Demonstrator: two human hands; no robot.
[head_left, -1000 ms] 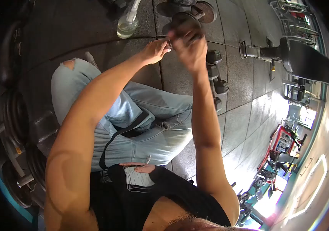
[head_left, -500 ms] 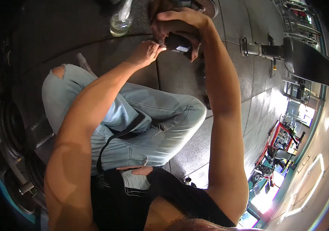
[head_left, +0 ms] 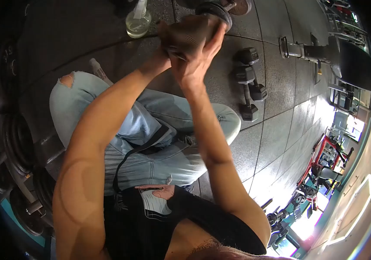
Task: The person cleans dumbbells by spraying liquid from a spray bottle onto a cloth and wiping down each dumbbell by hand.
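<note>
A bunched dark brown cloth (head_left: 187, 37) is in front of me at the top of the view, slightly blurred. My right hand (head_left: 194, 63) presses round its near right side, with the fingers stretched up along it and the palm against it. The wrist of my left hand (head_left: 161, 60) runs in under the cloth from the left. Its fingers are hidden behind the cloth and my right hand. Whether something lies inside the cloth does not show.
A spray bottle (head_left: 138, 25) with pale liquid stands left of the cloth. Hex dumbbells (head_left: 245, 74) lie on the tiled floor to the right. Beyond them is a bench (head_left: 354, 65). Weight plates (head_left: 18, 136) sit at the left. My crossed legs (head_left: 159, 125) fill the middle.
My right hand and arm have swung left, over the cloth, uncovering the dumbbells on the floor. A black, shiny block seen under the cloth earlier is hidden now. My left fingers have gone from sight.
</note>
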